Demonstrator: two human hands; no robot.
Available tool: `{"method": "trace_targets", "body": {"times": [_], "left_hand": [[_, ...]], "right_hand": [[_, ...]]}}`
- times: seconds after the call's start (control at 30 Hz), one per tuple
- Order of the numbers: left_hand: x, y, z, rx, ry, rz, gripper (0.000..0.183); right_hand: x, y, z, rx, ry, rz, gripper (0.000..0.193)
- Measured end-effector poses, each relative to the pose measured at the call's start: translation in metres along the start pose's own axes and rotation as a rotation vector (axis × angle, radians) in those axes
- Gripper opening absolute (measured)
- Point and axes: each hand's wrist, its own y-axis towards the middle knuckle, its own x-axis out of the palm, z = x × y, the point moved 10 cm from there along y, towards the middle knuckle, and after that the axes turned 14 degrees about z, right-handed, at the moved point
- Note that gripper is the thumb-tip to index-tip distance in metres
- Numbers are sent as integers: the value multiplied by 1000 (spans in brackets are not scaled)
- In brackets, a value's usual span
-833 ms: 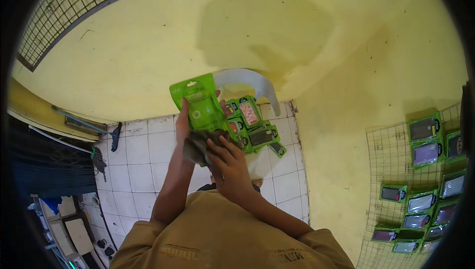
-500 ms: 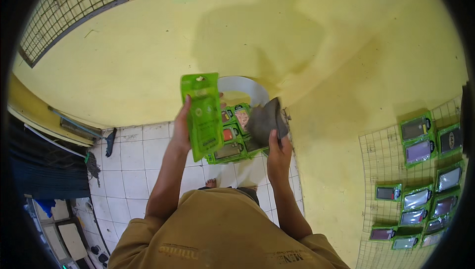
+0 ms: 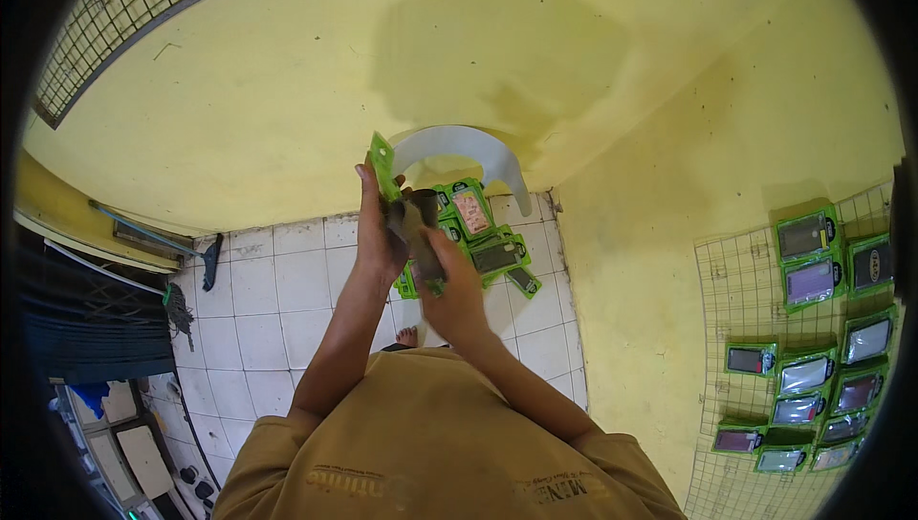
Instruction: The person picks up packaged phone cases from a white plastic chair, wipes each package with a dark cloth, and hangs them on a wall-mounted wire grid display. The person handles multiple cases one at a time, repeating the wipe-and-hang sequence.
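My left hand [image 3: 375,238] grips a green phone-case package [image 3: 383,164], which stands nearly edge-on with its hang hole at the top. My right hand [image 3: 455,290] is closed around a dark grey cloth [image 3: 412,223] and presses it against the package's right face. Cloth and fingers cover most of that face. Just beyond my hands lies a pile of similar green packages; one shows a pink patterned case [image 3: 470,213], another a dark grey case [image 3: 497,255].
A white curved band [image 3: 459,141] arches behind the pile against the yellow wall. At right, a wire rack [image 3: 712,329] holds several hanging phone-case packages. A broom [image 3: 211,262] and a grey mop head [image 3: 179,314] stand at left over white floor tiles [image 3: 253,300].
My right hand has brought the cloth leftward from beside the pile onto the package. The package has turned from facing me to nearly edge-on. More of the pile shows at right.
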Motion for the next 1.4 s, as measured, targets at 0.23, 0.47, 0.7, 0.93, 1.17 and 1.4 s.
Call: {"method": "trace_targets", "body": {"times": [0.23,0.47,0.7,0.93,1.17,1.4], "left_hand": [[1,-3,-20,-47,-79,-69,32],[-16,5,-15,-9,0,-128,26],[5,-24,-76,-199,94,-131,39],[-20,-3,-49,-375,-148,8,49],[-60,26,13,-46,-242,68,49],[-115,31,-50,-170,-57,163,39]], "right_hand": [[-35,-15,104,767,521,130,47],[-110,-17,120,936,815,494,36],[-50,41,7,-299,-351,88,61],[-1,-31,12,-280,-386,-190,62],[-33,-91,141,254,-247,-189,53],[-55,-103,277,681,-221,-2,32]]}}
